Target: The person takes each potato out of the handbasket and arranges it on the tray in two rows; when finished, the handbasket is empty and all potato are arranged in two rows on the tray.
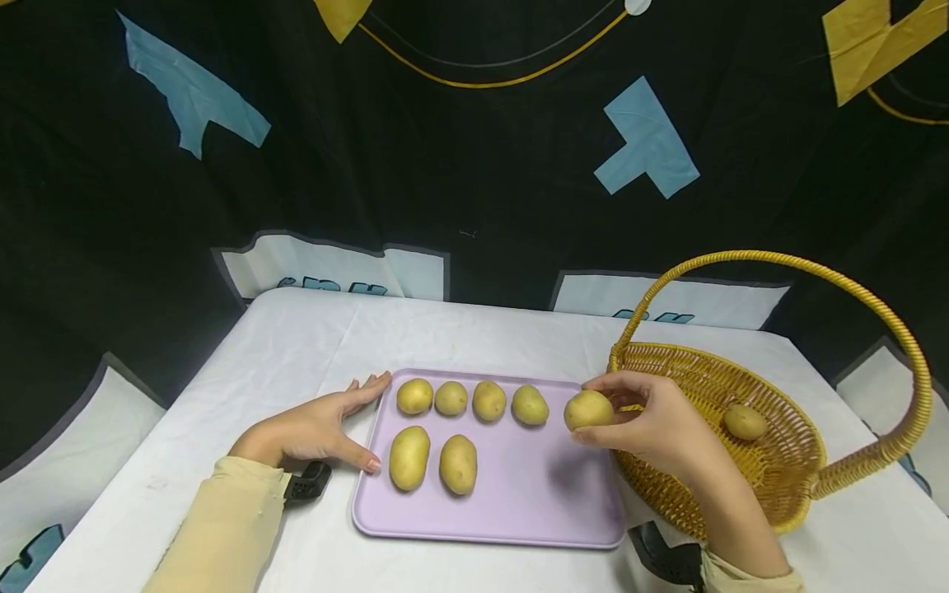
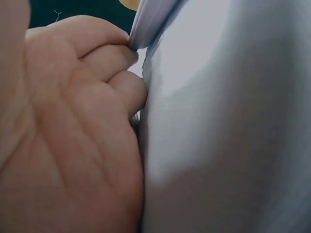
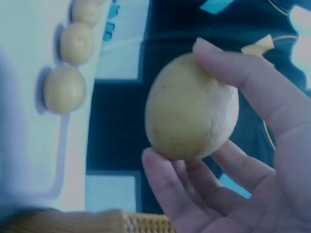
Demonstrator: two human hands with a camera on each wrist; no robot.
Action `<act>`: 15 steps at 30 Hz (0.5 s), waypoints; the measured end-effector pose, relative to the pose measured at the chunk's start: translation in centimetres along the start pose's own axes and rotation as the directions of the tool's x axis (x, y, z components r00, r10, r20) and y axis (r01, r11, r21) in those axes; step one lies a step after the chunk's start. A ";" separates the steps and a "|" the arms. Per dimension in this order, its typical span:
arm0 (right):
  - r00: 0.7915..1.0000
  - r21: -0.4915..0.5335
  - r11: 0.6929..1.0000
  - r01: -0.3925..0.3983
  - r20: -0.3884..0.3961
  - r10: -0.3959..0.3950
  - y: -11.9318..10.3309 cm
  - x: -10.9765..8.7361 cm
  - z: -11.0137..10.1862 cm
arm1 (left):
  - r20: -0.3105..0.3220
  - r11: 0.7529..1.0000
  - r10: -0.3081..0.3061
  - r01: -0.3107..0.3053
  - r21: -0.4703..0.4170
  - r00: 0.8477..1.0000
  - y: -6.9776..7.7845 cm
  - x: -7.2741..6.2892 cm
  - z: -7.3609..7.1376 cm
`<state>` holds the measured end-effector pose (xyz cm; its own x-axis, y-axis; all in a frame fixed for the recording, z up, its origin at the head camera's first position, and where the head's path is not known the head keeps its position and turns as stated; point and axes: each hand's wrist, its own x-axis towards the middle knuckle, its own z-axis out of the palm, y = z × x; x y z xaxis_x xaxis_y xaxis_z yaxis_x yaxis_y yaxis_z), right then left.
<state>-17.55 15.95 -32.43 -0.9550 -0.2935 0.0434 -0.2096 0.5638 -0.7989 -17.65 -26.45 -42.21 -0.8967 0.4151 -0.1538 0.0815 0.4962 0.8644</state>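
Observation:
A potato (image 1: 589, 410) is pinched between the thumb and fingers of my right hand (image 1: 652, 420), raised above the right end of a lilac tray (image 1: 519, 511). The same potato (image 3: 189, 109) fills the middle of the right wrist view. On the tray, several potatoes (image 1: 489, 401) form a back row, and two longer potatoes (image 1: 458, 464) lie in front at the left. My left hand (image 1: 315, 424) rests at the tray's left edge, thumb and fingers spread and touching the rim. In the left wrist view its fingertips meet the tray's edge (image 2: 141, 29).
A yellow wicker basket (image 1: 804, 412) with a tall arched handle (image 1: 771, 257) stands right of the tray, partly behind my right forearm. One potato (image 1: 745, 422) lies inside it. A white cloth (image 1: 222, 395) covers the table; a black patterned curtain (image 1: 445, 181) hangs behind.

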 end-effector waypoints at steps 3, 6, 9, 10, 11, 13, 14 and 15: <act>1.000 0.012 1.000 0.014 0.025 -0.014 -0.1 0.2 0.8 | -0.003 1.000 0.000 0.000 0.005 1.000 -0.1 -0.1 0.0; 0.999 0.010 1.000 0.026 0.042 -0.027 0.1 0.3 1.2 | -0.003 1.000 0.006 -0.006 0.021 1.000 0.0 0.0 0.1; 0.998 0.013 0.999 0.037 0.054 -0.037 0.6 0.5 1.7 | 0.003 0.999 0.004 -0.004 0.037 1.000 0.0 0.2 0.1; 0.997 0.018 0.999 0.042 0.060 -0.043 0.7 0.5 1.9 | 0.002 0.999 0.004 -0.004 0.036 1.000 0.1 0.2 0.1; 0.996 0.024 0.999 0.047 0.069 -0.049 0.9 0.6 2.1 | 0.000 0.999 0.003 -0.003 0.035 1.000 0.1 0.2 0.1; 0.995 0.040 0.998 0.050 0.089 -0.054 1.1 0.8 2.8 | -0.003 1.000 -0.003 0.003 0.027 1.000 0.0 0.1 0.0; 0.993 0.045 0.998 0.052 0.100 -0.056 1.2 0.9 3.1 | -0.003 1.000 -0.005 0.005 0.023 1.000 -0.1 0.1 0.0; 0.992 0.046 0.998 0.053 0.110 -0.058 1.3 0.9 3.5 | -0.001 1.000 -0.006 0.006 0.016 1.000 -0.1 0.1 0.1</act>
<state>-17.97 13.66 -35.53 -0.9125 -0.4085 0.0231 -0.2498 0.5114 -0.8222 -17.69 -26.43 -42.36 -0.8975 0.4114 -0.1589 0.0829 0.5113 0.8554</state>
